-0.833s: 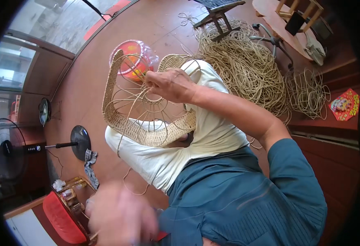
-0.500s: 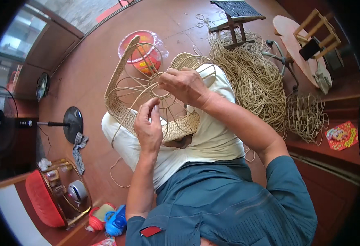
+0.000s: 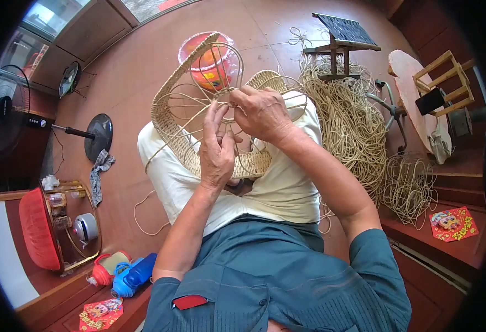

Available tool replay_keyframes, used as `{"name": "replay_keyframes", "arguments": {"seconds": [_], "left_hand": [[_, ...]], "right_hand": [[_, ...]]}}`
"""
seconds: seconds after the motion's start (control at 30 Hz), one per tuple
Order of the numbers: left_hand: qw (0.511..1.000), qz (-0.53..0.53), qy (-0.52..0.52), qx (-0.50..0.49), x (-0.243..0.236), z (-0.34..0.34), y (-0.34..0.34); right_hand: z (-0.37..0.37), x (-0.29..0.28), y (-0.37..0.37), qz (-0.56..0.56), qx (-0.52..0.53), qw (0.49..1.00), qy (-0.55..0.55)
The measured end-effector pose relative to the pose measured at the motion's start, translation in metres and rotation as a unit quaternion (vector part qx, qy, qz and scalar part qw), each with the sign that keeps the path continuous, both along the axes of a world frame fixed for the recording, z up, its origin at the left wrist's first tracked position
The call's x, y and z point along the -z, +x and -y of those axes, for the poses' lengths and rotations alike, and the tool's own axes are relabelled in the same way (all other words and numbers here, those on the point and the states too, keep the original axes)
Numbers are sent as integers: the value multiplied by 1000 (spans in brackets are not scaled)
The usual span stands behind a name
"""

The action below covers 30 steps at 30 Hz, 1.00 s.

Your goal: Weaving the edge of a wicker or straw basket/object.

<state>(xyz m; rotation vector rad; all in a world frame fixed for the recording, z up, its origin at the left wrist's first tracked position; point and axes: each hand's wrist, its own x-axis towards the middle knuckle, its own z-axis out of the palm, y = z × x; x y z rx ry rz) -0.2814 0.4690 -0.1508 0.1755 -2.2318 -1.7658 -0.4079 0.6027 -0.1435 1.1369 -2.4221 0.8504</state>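
A woven basket frame (image 3: 164,113) of straw-coloured cord rests across my lap, its braided band curving round open loops and spokes. At the ring where the spokes meet, my right hand (image 3: 262,115) pinches a cord, the fingertips bent down onto it. My left hand (image 3: 217,148) stands just left of that ring, its fingers stretched upward against the cords and its thumb apart. A loose cord end (image 3: 155,157) sticks out past the band on the left. The palms partly hide the lower spokes.
A large heap of loose cord (image 3: 345,130) lies at the right, beneath a small stool (image 3: 347,34). Ahead stands a red bucket (image 3: 212,72) with a plastic liner. A fan base (image 3: 98,137) is at the left. Blue and red bottles (image 3: 135,274) sit at the lower left.
The view has shifted, so the surroundings sit differently. My left hand has come closer to the ring, its fingers straighter. My right hand keeps pinching at the ring.
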Motion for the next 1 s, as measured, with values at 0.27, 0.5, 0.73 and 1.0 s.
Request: {"name": "replay_keyframes", "arguments": {"seconds": [0.27,0.5,0.73,1.0], "left_hand": [[998,-15,-68,-13,11,-9,-13],[988,4,-139,-73,-31,-5,10],[995,-4,-60,-77,-61,35,62],[869,36,-325,-371,-81,298,194]], "right_hand": [[-3,-8,-1,49,-18,999,-9],[-3,-5,1,34,-14,998,-57],[-3,11,3,-104,59,990,-70],[-3,12,6,-95,43,994,-31]]}}
